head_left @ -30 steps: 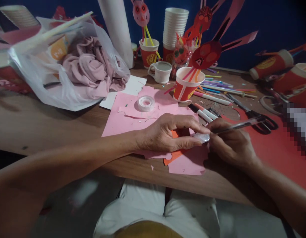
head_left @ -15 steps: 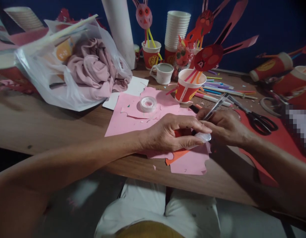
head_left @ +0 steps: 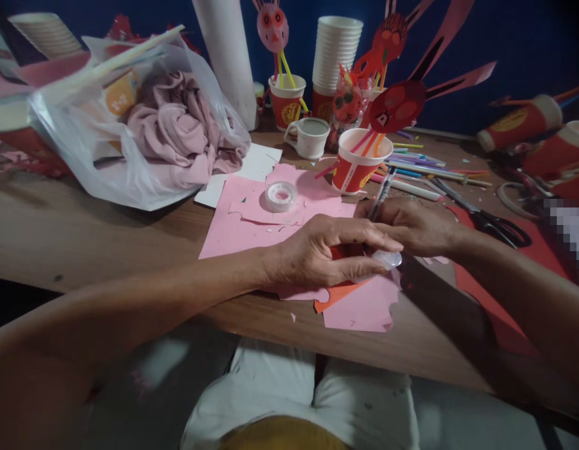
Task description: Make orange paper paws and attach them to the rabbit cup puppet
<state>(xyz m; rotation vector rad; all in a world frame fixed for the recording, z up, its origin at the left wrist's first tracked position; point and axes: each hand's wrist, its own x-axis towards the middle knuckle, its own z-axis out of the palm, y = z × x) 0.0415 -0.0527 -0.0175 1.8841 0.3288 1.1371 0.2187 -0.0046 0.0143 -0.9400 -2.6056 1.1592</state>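
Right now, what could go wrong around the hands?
The small pale piece pinched in the left hand could slip.
The pen in the right hand is close to the left hand, so a stray stroke might mark it.
The cup just beyond has a tall red figure leaning over its rim; a knock might tip it.

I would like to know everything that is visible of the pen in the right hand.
The pen is slim and straight, with a clear, plastic-looking barrel, dark in places. Held in the right hand, it leans, its upper end pointing up and forward, just right of the red cup in the view. Its writing tip is hidden.
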